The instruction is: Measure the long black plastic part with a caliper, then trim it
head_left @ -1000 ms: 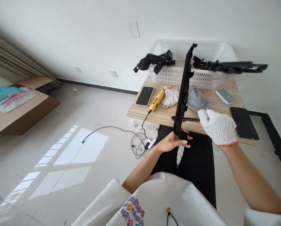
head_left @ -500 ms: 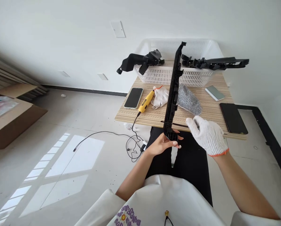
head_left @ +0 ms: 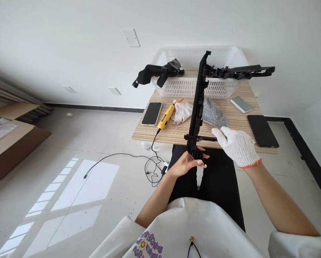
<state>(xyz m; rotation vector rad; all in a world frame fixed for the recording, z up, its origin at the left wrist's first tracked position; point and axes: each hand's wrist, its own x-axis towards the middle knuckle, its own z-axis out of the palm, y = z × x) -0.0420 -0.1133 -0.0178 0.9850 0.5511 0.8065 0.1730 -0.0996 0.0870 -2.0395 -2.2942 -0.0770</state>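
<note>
White wall fills the upper frame, shiny floor spreads lower left, and right of centre, that's where it's all going on. Left hand, bare, has thumb and fingers closed on the bottom end of the black strip, just below and right of the frame's centre; the strip slants up toward the top, its tip in front of the basket. Right hand now, in a white glove, fingers pinched on the end of a dark rod, and that rod crosses the strip just above the left hand. Through it or only against it? Can't tell from here! Out to the table: yellow tool left of the strip, second glove right by its tip, phone on its left. Grey cloth pokes out on the strip's right, green pad beyond, dark tablet at the table's right edge. Up top, a black part overhangs the basket's left, a second part its right. Lower left of centre, a cable curls across the floor; far left, a carton.
</note>
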